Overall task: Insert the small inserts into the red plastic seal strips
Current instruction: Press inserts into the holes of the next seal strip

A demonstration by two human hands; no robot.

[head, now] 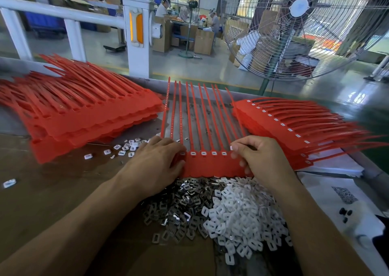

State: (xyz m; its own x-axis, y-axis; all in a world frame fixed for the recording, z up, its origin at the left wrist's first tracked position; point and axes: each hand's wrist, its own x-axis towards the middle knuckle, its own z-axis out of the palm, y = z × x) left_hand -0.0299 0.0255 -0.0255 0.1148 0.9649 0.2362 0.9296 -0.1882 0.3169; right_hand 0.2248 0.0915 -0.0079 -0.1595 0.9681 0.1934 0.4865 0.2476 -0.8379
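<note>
A: The strip (210, 166) lies on the table between both hands, just beyond the insert pile (221, 208).

B: Left hand (156, 162) presses it flat-fingered; right hand (259, 157) pinches its end. An unevenly seated insert could pop out.

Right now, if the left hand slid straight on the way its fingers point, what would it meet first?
Probably the red strip sheet that the left hand already touches: its fingers point right, along the row of white inserts, toward the right hand.
</note>
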